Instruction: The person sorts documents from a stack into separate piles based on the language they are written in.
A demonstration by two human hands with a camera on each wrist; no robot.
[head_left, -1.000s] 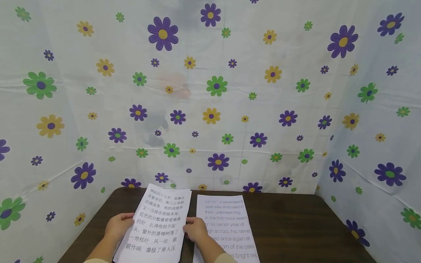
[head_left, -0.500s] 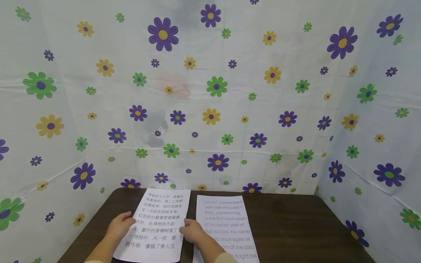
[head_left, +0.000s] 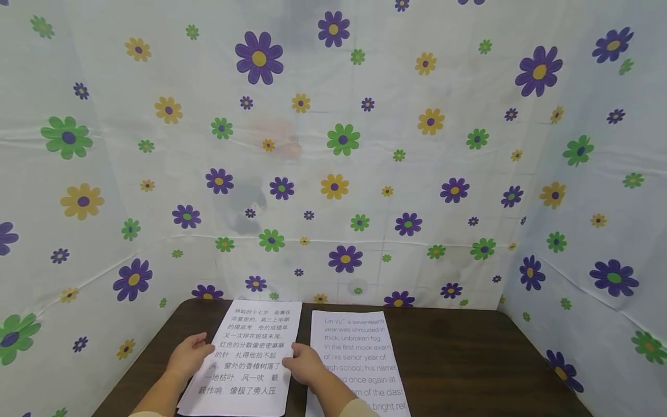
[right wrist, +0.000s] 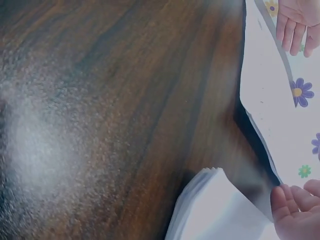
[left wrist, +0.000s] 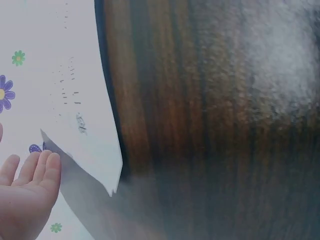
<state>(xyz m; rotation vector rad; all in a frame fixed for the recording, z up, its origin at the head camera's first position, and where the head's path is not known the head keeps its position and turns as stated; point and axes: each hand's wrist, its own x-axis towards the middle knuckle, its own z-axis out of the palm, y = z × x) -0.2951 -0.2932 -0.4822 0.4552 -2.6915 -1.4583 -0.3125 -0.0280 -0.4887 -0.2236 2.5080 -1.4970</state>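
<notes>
A stack of white paper sheets (head_left: 255, 353) printed with Chinese characters lies on the dark wooden table, toward its left. My left hand (head_left: 187, 358) is at its left edge, fingers extended and loosely bent; in the left wrist view that hand (left wrist: 32, 192) shows relaxed fingers beside the sheets (left wrist: 85, 110). At the right edge, my right hand (head_left: 308, 365) has its thumb and fingertips near or touching the paper. The right wrist view shows the right hand (right wrist: 300, 210) with loosely bent fingers beside the stack's edge. Whether either hand presses the edges is unclear.
A second stack of white sheets (head_left: 359, 353), printed in English, lies right of the first, partly covered by my right forearm. Dark brown tabletop (head_left: 469, 359) extends to the right. A flower-patterned cloth (head_left: 333, 162) stands behind and along both sides.
The Chinese-text stack's far edge, higher and uneven a second ago, has come down and now lies flat. Both hands have shifted only slightly along its sides.
</notes>
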